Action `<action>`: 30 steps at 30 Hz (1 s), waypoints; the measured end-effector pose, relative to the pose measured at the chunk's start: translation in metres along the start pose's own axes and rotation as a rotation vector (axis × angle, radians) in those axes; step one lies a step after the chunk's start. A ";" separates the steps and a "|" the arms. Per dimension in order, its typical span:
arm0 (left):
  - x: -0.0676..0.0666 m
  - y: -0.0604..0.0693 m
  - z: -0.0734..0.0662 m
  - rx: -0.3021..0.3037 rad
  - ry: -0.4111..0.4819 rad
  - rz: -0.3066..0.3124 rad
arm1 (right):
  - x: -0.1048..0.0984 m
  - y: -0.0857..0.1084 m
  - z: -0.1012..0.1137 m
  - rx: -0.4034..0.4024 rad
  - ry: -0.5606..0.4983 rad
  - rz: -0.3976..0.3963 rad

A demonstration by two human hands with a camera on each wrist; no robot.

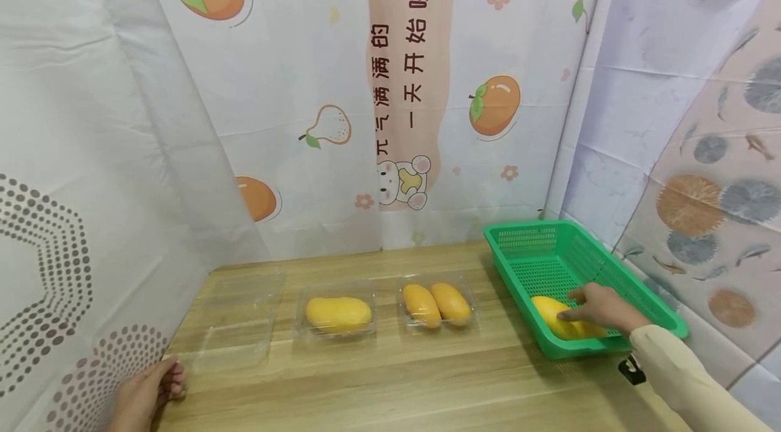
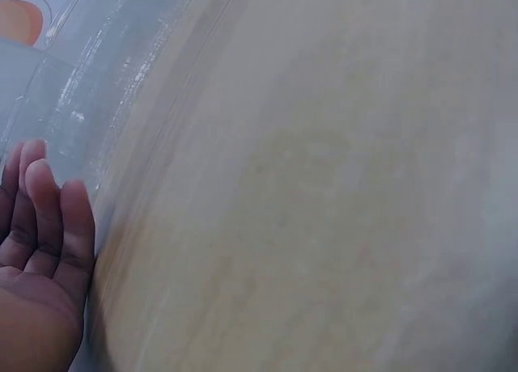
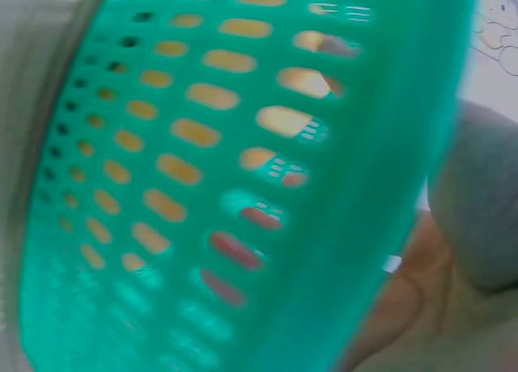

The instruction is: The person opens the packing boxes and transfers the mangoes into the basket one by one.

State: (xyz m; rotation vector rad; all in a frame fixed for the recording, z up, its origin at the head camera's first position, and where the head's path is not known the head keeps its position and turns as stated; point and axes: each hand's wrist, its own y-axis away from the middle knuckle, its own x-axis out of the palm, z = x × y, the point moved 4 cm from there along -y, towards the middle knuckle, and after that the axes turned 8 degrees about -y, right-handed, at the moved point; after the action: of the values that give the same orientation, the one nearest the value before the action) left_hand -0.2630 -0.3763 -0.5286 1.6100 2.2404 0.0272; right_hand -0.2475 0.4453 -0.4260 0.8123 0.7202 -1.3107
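In the head view, my right hand (image 1: pixel 604 310) reaches into a green basket (image 1: pixel 641 289) at the right, its thumb touching a yellow mango (image 1: pixel 546 310). Another yellow mango (image 1: pixel 590 331) lies partly under that hand. Through the basket's slots (image 3: pixel 194 133) the right wrist view shows yellow fruit and parts of fingers. My left hand (image 1: pixel 146 391) rests at the table's left edge, fingers loosely bent and holding nothing. Beside the left hand (image 2: pixel 44 259), the left wrist view shows clear plastic (image 2: pixel 69 105).
One yellow mango (image 1: pixel 338 315) lies in a clear container mid-table. Two smaller orange-yellow mangoes (image 1: pixel 421 305) share another container to its right. Transparent plastic containers (image 1: pixel 234 344) stand at the left. A printed curtain (image 1: pixel 293 79) hangs behind the wooden table (image 1: pixel 366 391). A black object (image 1: pixel 631 370) is beside the basket.
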 end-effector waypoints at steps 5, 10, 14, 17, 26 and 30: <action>-0.001 0.002 0.001 0.002 0.028 -0.018 | -0.010 -0.005 0.017 -0.045 0.000 -0.084; -0.002 0.006 0.003 0.002 0.111 0.003 | -0.008 -0.011 0.039 -0.088 -0.018 -0.112; -0.002 0.009 0.003 -0.011 0.143 0.039 | -0.004 -0.018 0.058 -0.125 -0.026 -0.118; -0.002 0.010 0.001 0.004 0.170 0.085 | 0.000 -0.024 0.072 -0.157 -0.033 -0.116; 0.009 0.018 -0.004 0.126 0.145 0.196 | 0.015 -0.038 0.102 -0.212 -0.038 -0.110; 0.016 0.020 -0.004 0.131 0.094 0.200 | 0.020 -0.036 0.122 -0.254 -0.029 -0.116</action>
State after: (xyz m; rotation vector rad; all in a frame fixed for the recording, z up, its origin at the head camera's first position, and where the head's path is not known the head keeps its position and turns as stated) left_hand -0.2507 -0.3537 -0.5247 1.9361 2.1799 0.0098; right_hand -0.2801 0.3290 -0.3801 0.5528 0.9009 -1.2994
